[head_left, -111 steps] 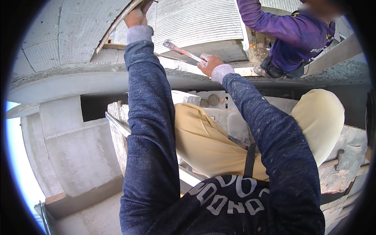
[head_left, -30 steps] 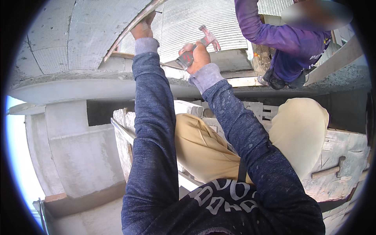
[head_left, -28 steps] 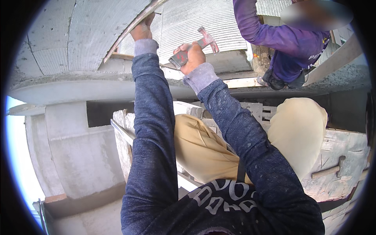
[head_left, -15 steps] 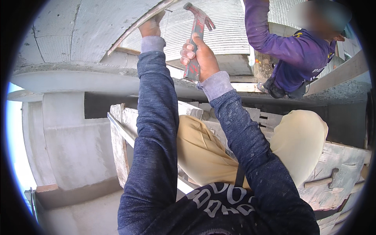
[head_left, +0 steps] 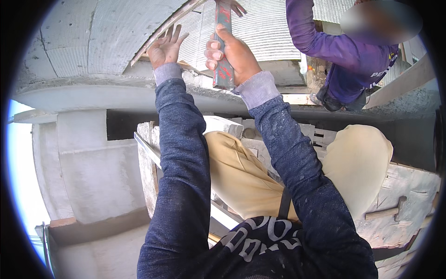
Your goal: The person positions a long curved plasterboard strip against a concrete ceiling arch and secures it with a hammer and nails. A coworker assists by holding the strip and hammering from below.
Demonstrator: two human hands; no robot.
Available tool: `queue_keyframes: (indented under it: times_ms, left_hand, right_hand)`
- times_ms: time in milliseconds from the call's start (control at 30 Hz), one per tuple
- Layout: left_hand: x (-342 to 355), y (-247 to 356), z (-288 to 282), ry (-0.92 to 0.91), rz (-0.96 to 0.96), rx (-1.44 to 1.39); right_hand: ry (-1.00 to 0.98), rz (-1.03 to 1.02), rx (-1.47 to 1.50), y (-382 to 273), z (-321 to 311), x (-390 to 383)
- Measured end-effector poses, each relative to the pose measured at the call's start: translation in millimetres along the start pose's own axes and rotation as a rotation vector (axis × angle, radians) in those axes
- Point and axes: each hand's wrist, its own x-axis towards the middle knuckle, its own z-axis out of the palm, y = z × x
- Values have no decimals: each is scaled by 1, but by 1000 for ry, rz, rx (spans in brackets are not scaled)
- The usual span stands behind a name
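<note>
My right hand [head_left: 239,58] is wrapped round the grey, red-splotched handle of a claw hammer [head_left: 223,76], held upright. The top of its head runs out of the picture, while the claw shows beside the upper edge. To its left, my left hand [head_left: 166,49] is open, palm up with fingers spread, and holds nothing. It is by a thin wooden strip [head_left: 180,17] along the edge of a grey panel [head_left: 125,28]. A nail [head_left: 197,11] sticks out near the strip's upper end.
A person in a purple top [head_left: 344,51] stands at the far right, arm raised. Corrugated sheet [head_left: 265,32] lies beyond my hands. Another hammer [head_left: 388,213] rests on worn boards [head_left: 390,232] beside my knee. A concrete ledge [head_left: 116,97] crosses in front.
My left hand has come away from the strip near the nail, moving down and left, and its fingers have spread. The hammer has risen and turned more upright in my right hand.
</note>
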Motion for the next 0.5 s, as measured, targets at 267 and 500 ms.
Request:
queue_keyframes:
  times_ms: [267, 500]
  left_hand:
    - [13, 35, 42, 470, 226, -258]
    - [12, 41, 53, 705, 246, -90]
  right_hand:
    - [34, -36, 0, 2, 6, -1]
    - [299, -89, 156, 27, -8, 5]
